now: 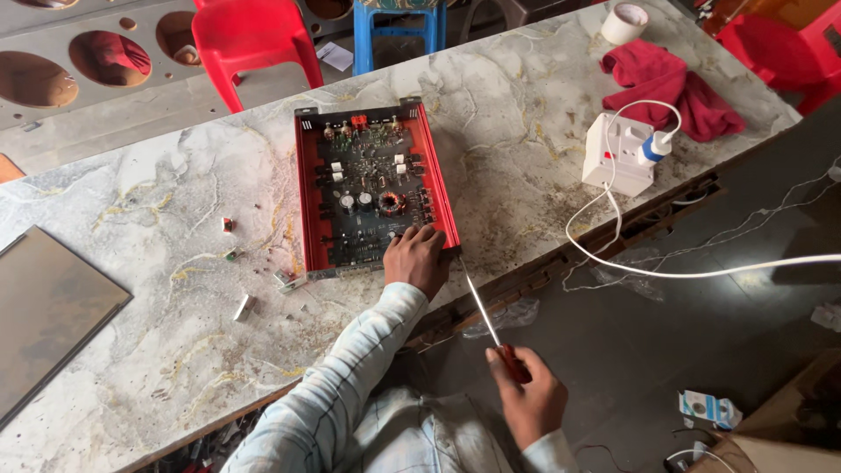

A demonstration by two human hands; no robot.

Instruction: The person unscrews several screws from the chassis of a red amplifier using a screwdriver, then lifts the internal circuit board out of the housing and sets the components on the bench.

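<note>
Marble worktop (pixel 526 114) is carrying a red amplifier chassis (pixel 372 188) near its front edge; left hand (pixel 416 260) is pressing it steady, fingers spread, while right hand (pixel 530 398) is gripping a screwdriver (pixel 486 311) aimed squarely at the corner.

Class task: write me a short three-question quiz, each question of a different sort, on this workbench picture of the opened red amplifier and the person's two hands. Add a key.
1. True or false: the left hand rests on the near corner of the red amplifier chassis.
2. Which does the right hand hold? A) a roll of tape B) a long screwdriver with a red handle C) a red cloth
3. Fill in: a blue plug with a white cable sits in the white ______ on the marble table.

Key
1. True.
2. B; its tip points at the chassis edge beside the left hand.
3. Socket box.
</note>
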